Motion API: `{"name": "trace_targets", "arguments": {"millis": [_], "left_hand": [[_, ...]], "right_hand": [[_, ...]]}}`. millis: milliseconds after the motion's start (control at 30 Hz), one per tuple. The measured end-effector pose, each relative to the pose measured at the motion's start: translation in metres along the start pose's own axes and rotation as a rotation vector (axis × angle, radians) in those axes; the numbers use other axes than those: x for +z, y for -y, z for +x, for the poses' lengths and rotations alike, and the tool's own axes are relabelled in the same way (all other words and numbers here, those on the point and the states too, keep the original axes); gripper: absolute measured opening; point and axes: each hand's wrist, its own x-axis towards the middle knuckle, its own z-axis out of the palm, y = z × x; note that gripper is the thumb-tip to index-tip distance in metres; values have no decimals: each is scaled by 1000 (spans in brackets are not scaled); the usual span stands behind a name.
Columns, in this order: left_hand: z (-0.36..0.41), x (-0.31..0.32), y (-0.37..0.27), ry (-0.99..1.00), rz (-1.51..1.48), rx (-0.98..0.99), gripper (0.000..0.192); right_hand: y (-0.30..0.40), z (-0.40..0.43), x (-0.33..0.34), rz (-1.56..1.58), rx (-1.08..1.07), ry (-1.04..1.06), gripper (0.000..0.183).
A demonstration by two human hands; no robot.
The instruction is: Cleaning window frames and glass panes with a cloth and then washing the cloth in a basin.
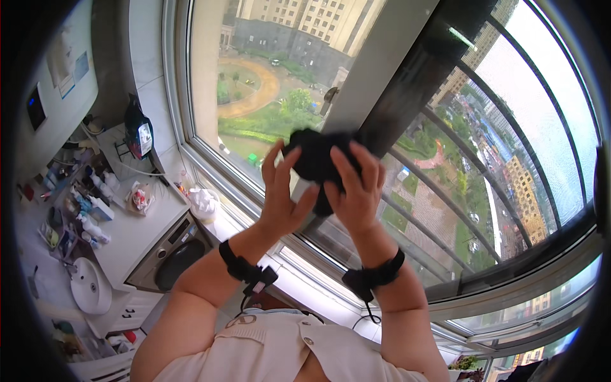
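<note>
A crumpled black cloth (pixel 315 155), blurred, hangs in the air between my hands in front of the window. My right hand (pixel 355 186) is closed on its right side, with the thumb on the front and the fingers spread over the top. My left hand (pixel 284 191) has its fingertips at the cloth's left edge; whether they grip it I cannot tell. The lower end of the cloth dangles between my wrists. Each wrist wears a black strap with a small cabled device.
Behind the cloth stands a sliding window frame (pixel 355 79) with a handle (pixel 330 94); railing bars (pixel 444 126) cross the right pane. To the left, a counter (pixel 131 234) with several bottles, a round washbasin (pixel 88 289) and a front-loading washing machine (pixel 179 260). A white plastic bag (pixel 204 203) sits by the sill.
</note>
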Motion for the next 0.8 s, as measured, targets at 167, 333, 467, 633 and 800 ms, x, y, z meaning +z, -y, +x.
{"name": "trace_targets", "arguments": {"millis": [167, 333, 467, 633, 800], "left_hand": [[104, -1, -6, -110, 103, 191, 61], [141, 40, 47, 146, -582, -297, 43], [137, 33, 64, 220, -566, -283, 45], [111, 22, 60, 114, -188, -1, 44], [31, 20, 87, 211, 91, -10, 43]], "right_hand": [[-1, 101, 1, -349, -104, -152, 53], [-18, 112, 25, -488, -99, 32, 52], [-21, 81, 47, -421, -111, -20, 52], [-17, 35, 72, -326, -33, -102, 49], [-8, -43, 89, -355, -21, 77, 47]]}}
